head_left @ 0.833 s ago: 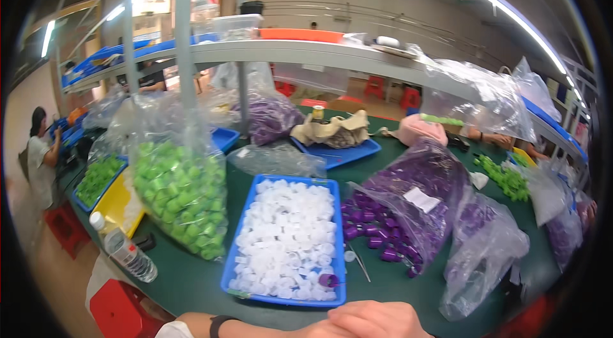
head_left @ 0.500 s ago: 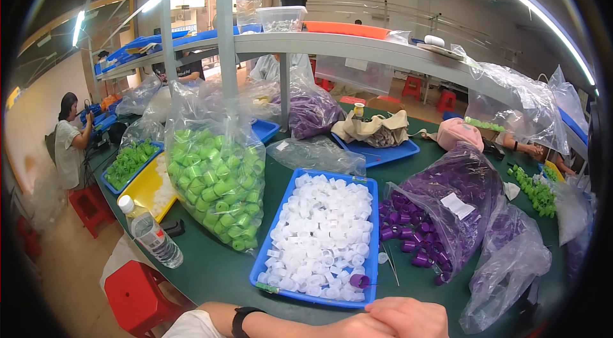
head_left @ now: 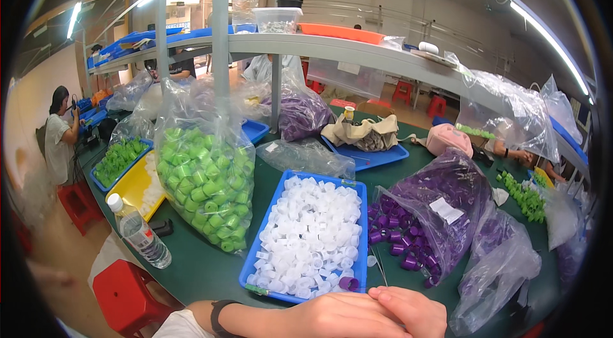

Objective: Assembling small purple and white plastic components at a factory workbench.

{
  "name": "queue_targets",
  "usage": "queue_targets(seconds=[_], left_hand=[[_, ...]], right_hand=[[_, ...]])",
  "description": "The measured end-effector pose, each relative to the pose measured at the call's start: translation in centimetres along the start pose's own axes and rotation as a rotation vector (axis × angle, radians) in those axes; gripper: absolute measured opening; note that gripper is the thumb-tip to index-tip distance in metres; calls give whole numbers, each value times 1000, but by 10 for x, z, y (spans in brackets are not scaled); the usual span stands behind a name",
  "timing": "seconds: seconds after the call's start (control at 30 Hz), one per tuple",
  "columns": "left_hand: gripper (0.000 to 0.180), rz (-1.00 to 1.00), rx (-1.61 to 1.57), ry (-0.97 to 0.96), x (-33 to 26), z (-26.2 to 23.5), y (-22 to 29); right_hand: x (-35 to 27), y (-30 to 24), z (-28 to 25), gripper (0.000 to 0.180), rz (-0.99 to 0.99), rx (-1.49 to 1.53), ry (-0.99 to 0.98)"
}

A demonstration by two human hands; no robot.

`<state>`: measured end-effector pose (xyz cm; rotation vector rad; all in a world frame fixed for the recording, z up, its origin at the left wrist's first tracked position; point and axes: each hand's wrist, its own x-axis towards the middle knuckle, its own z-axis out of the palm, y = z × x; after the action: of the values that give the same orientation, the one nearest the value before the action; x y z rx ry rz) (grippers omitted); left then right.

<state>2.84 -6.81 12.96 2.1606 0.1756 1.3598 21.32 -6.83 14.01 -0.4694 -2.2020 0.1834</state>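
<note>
At the front edge of the table my left hand (head_left: 332, 315) lies crosswise, a black band on its wrist; its fingertips are hidden. My right hand (head_left: 415, 314) rests over it, fingers folded onto it. Just past them stands a blue tray (head_left: 248, 274) heaped with small white translucent plastic rings (head_left: 310, 229). One purple ring (head_left: 348, 283) sits in its near right corner. Metal tweezers (head_left: 381, 266) lie on the table close beyond my right hand, by a heap of purple rings (head_left: 405, 239) that spills from a clear bag (head_left: 447, 184).
At left stand a bag of green caps (head_left: 207, 188), a water bottle (head_left: 140, 232) and a yellow tray (head_left: 134, 196). An empty crumpled bag (head_left: 498, 268) lies at right. A grey shelf (head_left: 319, 44) spans the back. A red stool (head_left: 128, 296) is beside the table; people sit farther off.
My view has shifted slightly, so the table things appear a little farther left. My hands show a bit higher, still one over the other. The tray's contents look unchanged.
</note>
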Motion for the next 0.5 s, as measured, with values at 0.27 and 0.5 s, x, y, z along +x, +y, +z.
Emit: queue_targets(seconds=[0.27,0.5], left_hand=[[20,-20,-28,5,-5,12,7],[16,-200,40,138,-24,15,4]], right_hand=[[-12,-10,1,51,34,16,-1],[-13,-21,1,53,10,-60,-1]])
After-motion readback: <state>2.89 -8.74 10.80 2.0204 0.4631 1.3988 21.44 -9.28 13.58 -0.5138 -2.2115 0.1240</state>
